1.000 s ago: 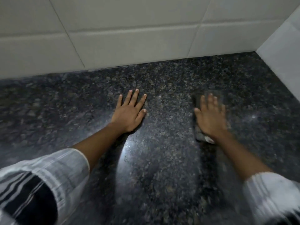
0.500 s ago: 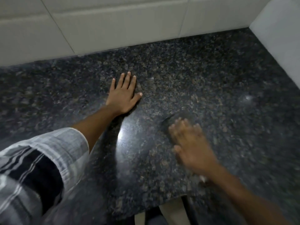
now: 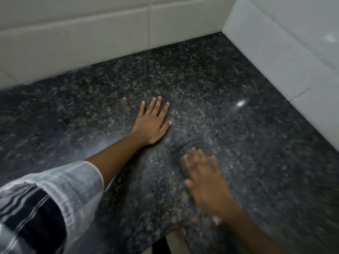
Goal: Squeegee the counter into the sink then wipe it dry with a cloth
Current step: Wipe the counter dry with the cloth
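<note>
My left hand (image 3: 152, 123) lies flat on the dark speckled granite counter (image 3: 256, 140), fingers apart, holding nothing. My right hand (image 3: 205, 178) is blurred by motion near the counter's front edge, to the right of and nearer than the left hand. It presses a dark cloth (image 3: 180, 148) onto the stone. Only a dark smear of the cloth shows ahead of the fingertips, plus a pale scrap by the wrist. No squeegee or sink is in view.
A white tiled wall (image 3: 91, 37) runs along the back of the counter and a second white wall (image 3: 293, 57) closes the right side, forming a corner. The counter's front edge (image 3: 165, 233) cuts across the bottom, with floor below it.
My right hand and the cloth swept from the far right of the counter back toward the front edge and the middle. My left hand stayed planted; the view shifted.
</note>
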